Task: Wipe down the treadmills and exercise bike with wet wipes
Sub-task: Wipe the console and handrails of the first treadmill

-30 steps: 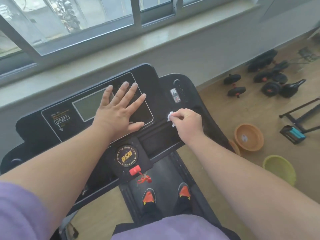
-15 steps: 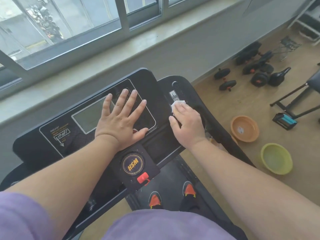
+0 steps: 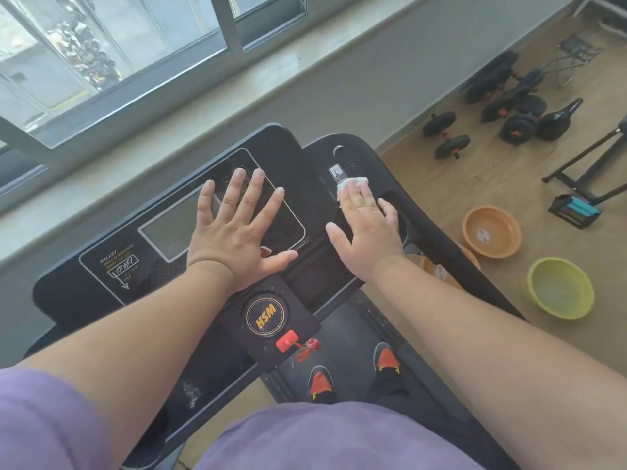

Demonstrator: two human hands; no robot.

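Since the last frame my right hand has flattened: fingers now straight, pressing the wet wipe against the treadmill console, further up toward the small sticker than before. Left hand unchanged, fingers spread wide, palm flat on the console's display panel.

Console: glossy black plastic, rounded corners, thin white outline around a grey rectangular screen. Below my left hand sits a round gold "HSM" badge, and below that a red safety clip with a red cord. The wipe is white, crumpled, only its far edge showing past my fingertips.

Right of the console, on the wood-look floor: black dumbbells near the wall, an orange basin, a yellow-green basin, and a second orange basin partly hidden behind the console's right handrail. Below the console, red-toed shoes on the belt. My forearms cover much of the console's lower edge.
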